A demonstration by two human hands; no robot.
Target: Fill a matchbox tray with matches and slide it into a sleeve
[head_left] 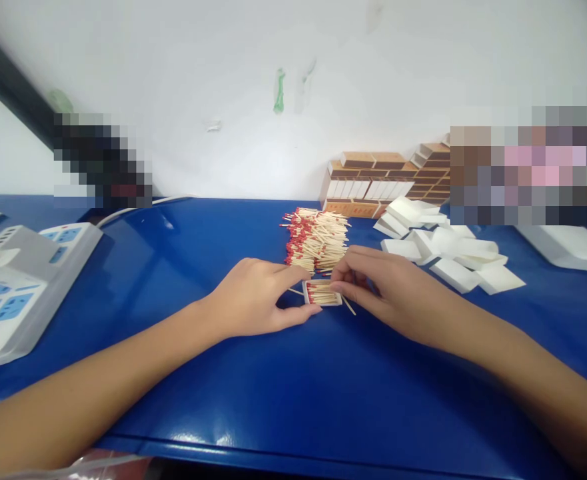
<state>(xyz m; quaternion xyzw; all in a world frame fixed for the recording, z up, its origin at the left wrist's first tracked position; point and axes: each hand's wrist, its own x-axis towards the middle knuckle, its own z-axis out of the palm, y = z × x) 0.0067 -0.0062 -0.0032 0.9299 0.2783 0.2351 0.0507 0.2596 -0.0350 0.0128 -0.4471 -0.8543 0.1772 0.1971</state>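
A glossy blue desk [253, 400] is sitting against a white wall. Near its middle, both hands are meeting at a small white tray of matches [322, 293]: the left hand [253, 300] is pinching its near-left edge, the right hand [388, 287] is closing fingertips on its right end. Just behind is lying a loose match pile [317, 239], with white sleeves [443, 250] and stacked brown boxes [388, 180] further right.

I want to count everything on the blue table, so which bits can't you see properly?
Head view only:
- Small white tray of red-tipped matches: its ends hidden by the left hand and right hand.
- Stack of brown cardboard matchboxes: right part blurred out by a pixelated patch.
- White power strip with blue sockets: cut off by the left edge.
- Loose pile of red-tipped matches: too small to count.
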